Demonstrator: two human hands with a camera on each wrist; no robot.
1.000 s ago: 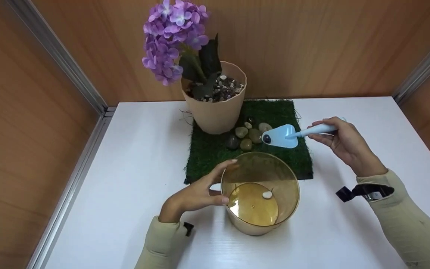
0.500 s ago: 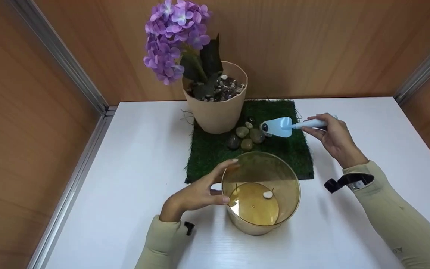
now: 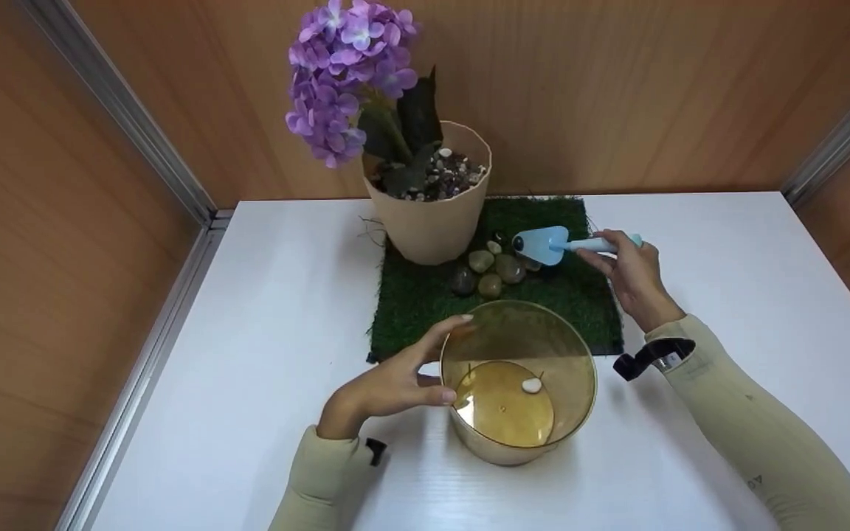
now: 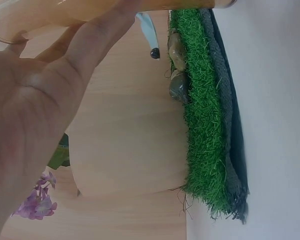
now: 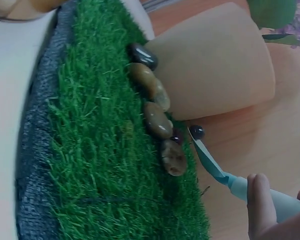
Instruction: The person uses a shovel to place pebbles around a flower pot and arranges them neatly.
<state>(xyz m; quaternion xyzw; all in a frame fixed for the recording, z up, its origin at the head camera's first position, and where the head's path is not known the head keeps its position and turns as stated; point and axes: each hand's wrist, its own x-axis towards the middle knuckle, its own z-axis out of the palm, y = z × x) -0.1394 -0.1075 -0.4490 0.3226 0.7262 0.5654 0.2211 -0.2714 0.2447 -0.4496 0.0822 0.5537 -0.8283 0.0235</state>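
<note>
A light blue hand trowel (image 3: 547, 245) is gripped by its handle in my right hand (image 3: 635, 284), blade pointing left. At the blade's tip lies a small dark pebble (image 3: 518, 243). The right wrist view has the trowel (image 5: 210, 162) side-on, its pebble (image 5: 196, 132) close to the beige flowerpot (image 5: 220, 70). Below the grass mat, my left hand (image 3: 392, 387) holds a see-through amber bucket (image 3: 495, 451) by its left side, thumb and fingers spread round the wall. A white pebble (image 3: 532, 385) sits on the bucket's bottom.
The flowerpot carries purple flowers (image 3: 351, 59) and speckled gravel (image 3: 447, 177). It stands on the green grass mat (image 3: 425, 317), with several smooth stones (image 3: 491, 285) at its foot. Wooden panels (image 3: 617, 96) enclose the white table (image 3: 292, 295) behind and at the sides.
My right hand has moved left and slightly away with the trowel, the dark pebble staying on its tip. The left hand and the bucket have hardly moved.
</note>
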